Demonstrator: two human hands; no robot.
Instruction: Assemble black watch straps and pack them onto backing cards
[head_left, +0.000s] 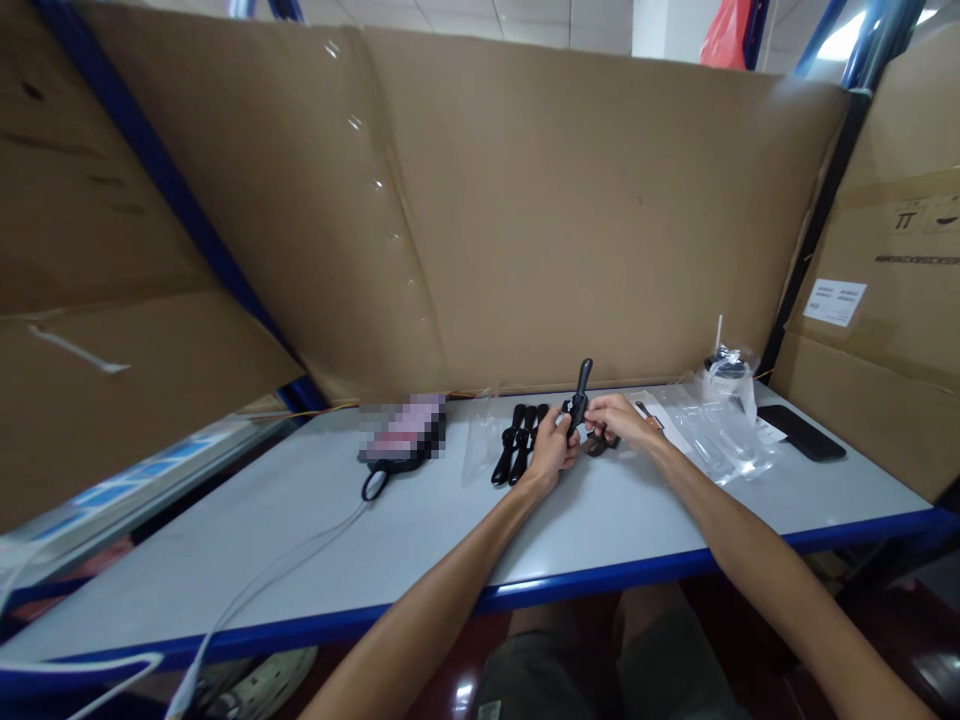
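My left hand (551, 447) is closed around a black spokeshave (584, 376), held upright above the table with one handle pointing up. The fingertips of my right hand (611, 415) are pinched together at its middle, on the right side. Whatever small part lies between them is too small to make out. Just left of my left hand, three similar black spokeshaves (508, 445) lie side by side. Beneath my right hand is a small dark thing (598, 445), partly hidden by the fingers.
Clear plastic bags (720, 430) and a wrapped roll-like item (726, 370) lie on the right, beside a black phone (802, 432). On the left is a blurred-out device (405, 435) with a cable. Cardboard walls (600, 220) enclose the grey table (360, 570).
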